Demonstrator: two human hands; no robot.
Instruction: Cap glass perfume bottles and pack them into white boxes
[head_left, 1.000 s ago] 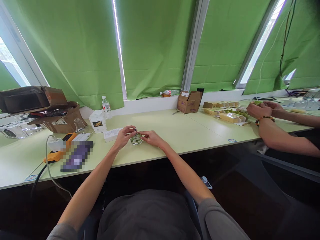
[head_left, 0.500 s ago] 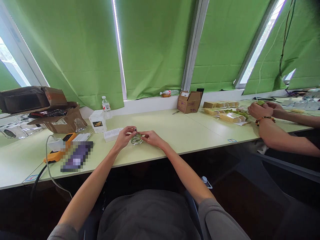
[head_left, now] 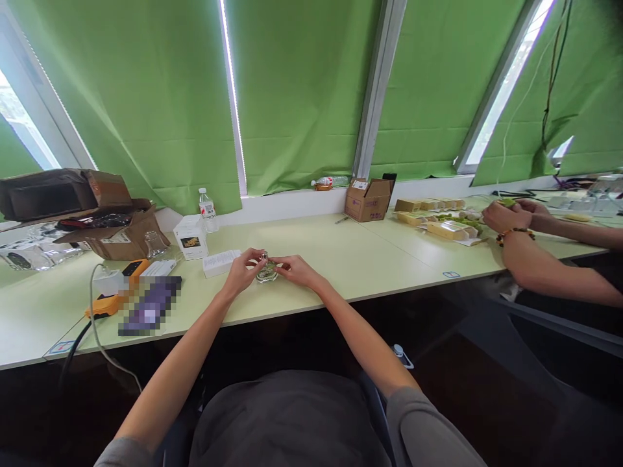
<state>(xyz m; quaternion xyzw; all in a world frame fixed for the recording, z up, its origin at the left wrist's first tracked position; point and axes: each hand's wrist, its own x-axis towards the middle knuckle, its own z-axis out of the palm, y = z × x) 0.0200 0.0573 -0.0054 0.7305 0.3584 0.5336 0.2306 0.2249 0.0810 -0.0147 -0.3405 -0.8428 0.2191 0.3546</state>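
Observation:
A small clear glass bottle (head_left: 266,273) with greenish contents stands on the pale green table (head_left: 341,253) in front of me. My left hand (head_left: 242,270) pinches the small cap or neck at its top. My right hand (head_left: 294,269) grips the bottle's right side with curled fingers. Both hands touch the bottle and partly hide it.
To the left lie a white carton (head_left: 191,236), a folded leaflet (head_left: 221,262), a water bottle (head_left: 207,209), an empty glass bottle (head_left: 154,243), open cardboard boxes (head_left: 104,224), an orange device (head_left: 119,285) with a cable. A small brown box (head_left: 368,198) stands behind. Another person's hands (head_left: 511,214) work at right among yellow boxes (head_left: 448,227).
My left fingers have shifted slightly at the bottle's top; the bottle stays in place. The other person's hands moved a little.

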